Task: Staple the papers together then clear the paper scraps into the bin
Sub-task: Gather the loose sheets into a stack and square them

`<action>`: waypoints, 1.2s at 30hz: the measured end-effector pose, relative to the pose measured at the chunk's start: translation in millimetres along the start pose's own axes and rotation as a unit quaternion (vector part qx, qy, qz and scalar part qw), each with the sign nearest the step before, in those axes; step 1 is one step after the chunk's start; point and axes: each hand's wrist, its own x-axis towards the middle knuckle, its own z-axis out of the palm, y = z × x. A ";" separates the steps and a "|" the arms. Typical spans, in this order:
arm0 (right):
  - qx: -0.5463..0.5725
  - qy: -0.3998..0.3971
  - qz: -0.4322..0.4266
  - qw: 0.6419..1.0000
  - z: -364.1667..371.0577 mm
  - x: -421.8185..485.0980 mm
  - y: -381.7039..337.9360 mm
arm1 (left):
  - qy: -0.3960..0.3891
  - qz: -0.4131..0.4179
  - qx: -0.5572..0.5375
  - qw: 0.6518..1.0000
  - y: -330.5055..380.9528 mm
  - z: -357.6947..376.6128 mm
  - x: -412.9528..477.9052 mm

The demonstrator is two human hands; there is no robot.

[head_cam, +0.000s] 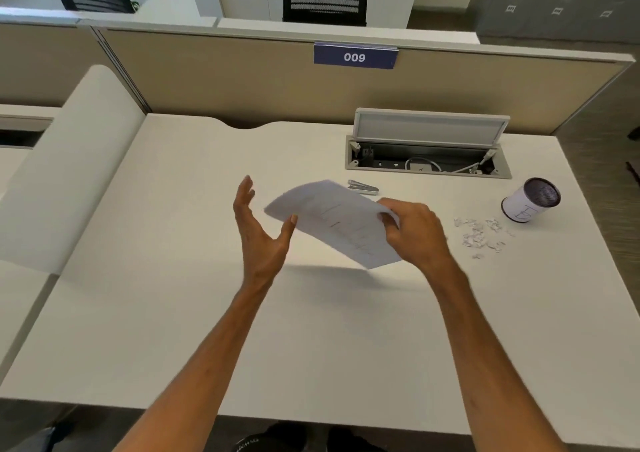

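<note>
White papers with faint writing hang tilted above the desk. My right hand grips their right edge. My left hand is spread open just left of the papers, its thumb tip touching or nearly touching their near-left edge. A grey stapler lies on the desk just behind the papers. Several small paper scraps are scattered to the right. Behind them stands a small round bin, wrapped in white paper, with a dark mesh inside.
An open cable tray with its lid raised is set into the desk at the back right. A beige partition with a blue tag reading 009 runs along the back. A white side panel bounds the left.
</note>
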 end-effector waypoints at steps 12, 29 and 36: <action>-0.287 -0.131 -0.098 0.944 34.1 -7.6 -16.8 | -0.256 -0.023 0.006 0.966 -55.9 6.8 -23.3; 0.412 -0.005 0.189 0.891 40.4 -46.9 98.1 | -0.212 -0.124 -0.028 0.969 -58.7 1.2 -14.7; 0.459 0.025 0.244 0.854 83.6 -34.2 96.7 | -0.174 -0.151 -0.049 0.972 -60.9 7.3 -12.9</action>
